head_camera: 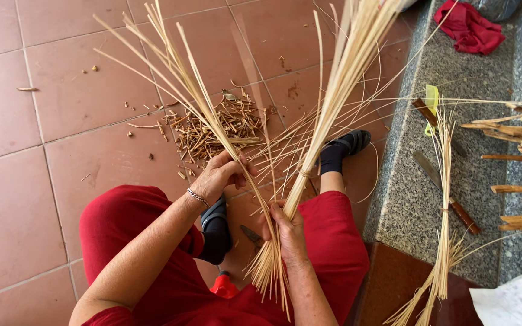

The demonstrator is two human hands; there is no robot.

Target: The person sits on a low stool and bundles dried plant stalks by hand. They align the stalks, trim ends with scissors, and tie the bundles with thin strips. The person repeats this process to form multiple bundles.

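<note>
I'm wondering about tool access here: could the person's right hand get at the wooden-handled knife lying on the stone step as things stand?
Probably not at once: the right hand is gripping the bundle of thin strips, so it isn't free, though nothing lies between it and the knife.

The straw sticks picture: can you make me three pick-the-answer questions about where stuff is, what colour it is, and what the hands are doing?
1. Where does the pile of brown scraps lie?
A. on the tiled floor
B. on the grey stone step
C. on the person's lap

2. What colour is the crumpled cloth at the top right?
A. blue
B. red
C. yellow

3. What are the two hands doing?
A. resting flat on the floor
B. holding a knife
C. gripping pale straw strips

Answers:
1 A, the scraps sit on the reddish floor tiles ahead of the knees.
2 B, the cloth on the stone step is red.
3 C, the left hand and right hand each close on the straw strips.
</note>
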